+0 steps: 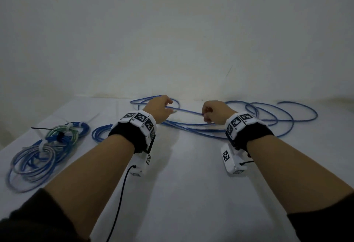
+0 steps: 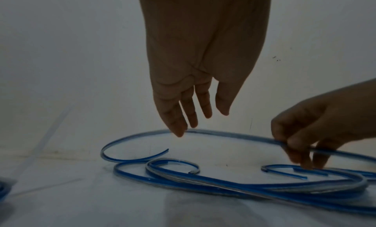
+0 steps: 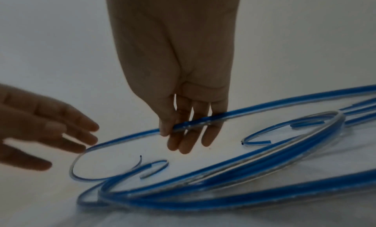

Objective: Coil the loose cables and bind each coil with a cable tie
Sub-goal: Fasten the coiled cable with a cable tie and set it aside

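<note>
White table (image 1: 191,184): right hand (image 1: 215,112) fingers pinch loose blue cable (image 1: 268,111); left hand (image 1: 160,110) fingers relaxed; bound coils (image 1: 44,151) left.

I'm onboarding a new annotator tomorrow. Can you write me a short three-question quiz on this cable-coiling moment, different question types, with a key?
1. True or false: the left hand has its fingers curled round the loose blue plastic-sheathed cable.
2. Which hand pinches that cable? A) left B) right C) both
3. Fill in: the finished coils bound with cable ties lie on the white table to the person's ____ side.

Key:
1. False; its fingers are straight and only the fingertips touch the cable.
2. B; the right hand holds it between thumb and fingers.
3. Left.
</note>
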A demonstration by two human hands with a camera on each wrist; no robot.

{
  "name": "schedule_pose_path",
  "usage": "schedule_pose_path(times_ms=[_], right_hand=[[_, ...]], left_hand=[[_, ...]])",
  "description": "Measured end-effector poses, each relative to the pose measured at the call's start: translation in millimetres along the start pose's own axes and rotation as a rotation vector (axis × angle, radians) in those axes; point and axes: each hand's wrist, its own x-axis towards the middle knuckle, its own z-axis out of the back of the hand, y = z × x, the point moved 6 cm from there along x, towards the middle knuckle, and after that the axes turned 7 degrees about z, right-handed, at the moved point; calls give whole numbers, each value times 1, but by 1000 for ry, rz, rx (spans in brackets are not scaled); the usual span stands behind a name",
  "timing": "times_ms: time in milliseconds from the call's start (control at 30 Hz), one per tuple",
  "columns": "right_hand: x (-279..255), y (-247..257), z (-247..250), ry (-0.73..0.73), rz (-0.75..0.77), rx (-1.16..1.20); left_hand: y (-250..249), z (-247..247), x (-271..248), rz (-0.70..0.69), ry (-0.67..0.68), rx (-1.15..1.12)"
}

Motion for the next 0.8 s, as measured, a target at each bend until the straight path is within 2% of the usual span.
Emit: schedule_pose_path(times_ms=[67,167,267,400,533,600,667,800], right_hand=[[-6,-1,15,-57,30,151],[-17,5,37,-133,123,258],[-27,3,53,-209,137,345],[-43,7,64,-222,143,234],[-47,32,60,-179,282,51],[-51,38,66,-306,314,56],[-57,36,78,-488,301,156],[-68,20,104,-730,217,330]], left_hand=[[-1,1,6,-12,-50,88],[-3,9,16,-9,-143,231],[-9,17,18,-27,-178,187],[-39,21,6,-200,-256,142],[-81,22,-15,-414,-340,88],[-98,25,-25,-486,-382,64],[-101,27,-29,-474,-379,42],[-78,23,-23,-261,-224,98]])
